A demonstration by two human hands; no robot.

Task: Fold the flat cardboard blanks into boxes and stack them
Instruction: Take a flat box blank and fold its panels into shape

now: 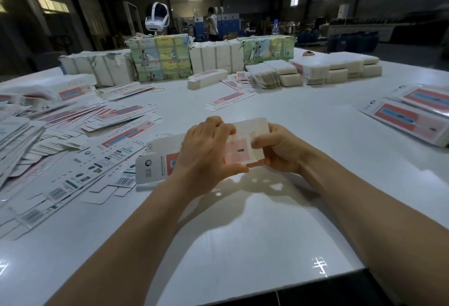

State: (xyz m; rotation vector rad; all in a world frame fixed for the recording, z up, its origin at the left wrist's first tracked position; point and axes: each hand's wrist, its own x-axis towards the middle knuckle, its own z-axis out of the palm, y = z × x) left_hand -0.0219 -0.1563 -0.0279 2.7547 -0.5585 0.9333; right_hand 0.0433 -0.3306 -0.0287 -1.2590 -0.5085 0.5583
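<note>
A long white carton blank [239,150] with pink and red print is held above the white table [243,232], tilted slightly up at the right. My left hand [206,155] grips its middle, fingers curled over the top edge and thumb under the bottom edge. My right hand [279,150] pinches its right end, where a white flap stands up. A loose heap of flat blanks [73,140] spreads over the left of the table. Folded boxes [427,111] lie in a row at the right edge.
Wrapped bundles of blanks [160,57] and white stacks [337,70] line the far side of the table. A folded carton [206,78] and a loose blank [230,100] lie mid-table. A headset [156,20] sits on a bundle. A person [212,23] stands far back.
</note>
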